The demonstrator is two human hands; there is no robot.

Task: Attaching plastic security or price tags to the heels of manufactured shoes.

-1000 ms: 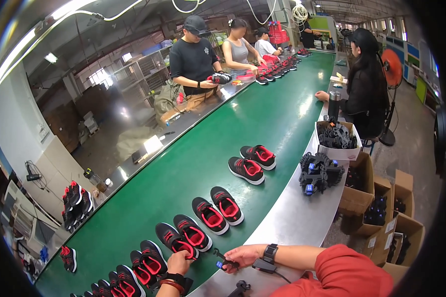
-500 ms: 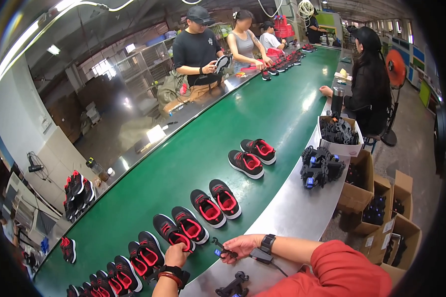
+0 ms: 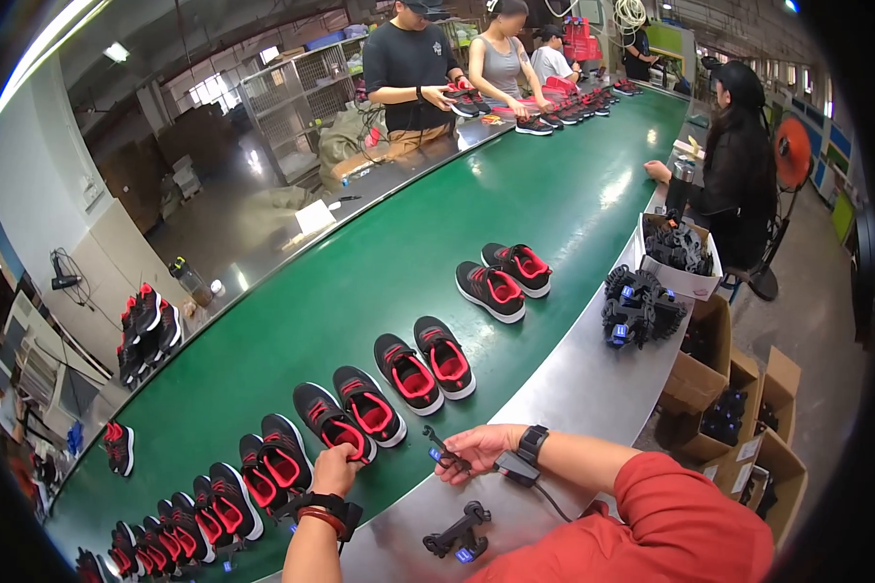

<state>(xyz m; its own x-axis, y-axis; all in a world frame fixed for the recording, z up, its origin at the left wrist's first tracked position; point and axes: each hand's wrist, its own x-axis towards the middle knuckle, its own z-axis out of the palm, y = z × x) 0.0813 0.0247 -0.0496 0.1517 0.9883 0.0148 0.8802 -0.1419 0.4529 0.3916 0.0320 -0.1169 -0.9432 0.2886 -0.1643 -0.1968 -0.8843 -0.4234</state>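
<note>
My left hand [image 3: 336,471] is closed on the heel of a black sneaker [image 3: 323,416] with a red lining, which stands on the green belt with its mate [image 3: 369,406] beside it. In my right hand [image 3: 478,451] is a black plastic shoe hanger [image 3: 441,449] with a blue tag, held by the fingers above the metal edge, its hooked end sticking up toward the shoes. Another such hanger [image 3: 457,532] lies on the metal ledge in front of me. More pairs of sneakers [image 3: 423,364] stand along the belt on both sides of my left hand.
To the right, a heap of black hangers [image 3: 642,306] and a white box [image 3: 685,279] of them sit on the metal ledge [image 3: 574,389]. Cartons [image 3: 695,374] stand on the floor beyond. Several people work along the belt [image 3: 389,262]; one [image 3: 413,78] across it holds a shoe.
The view has tilted downward, so the belt and shoes sit higher in it. Both my hands keep their holds. Across the belt, the person in black has lowered the shoe.
</note>
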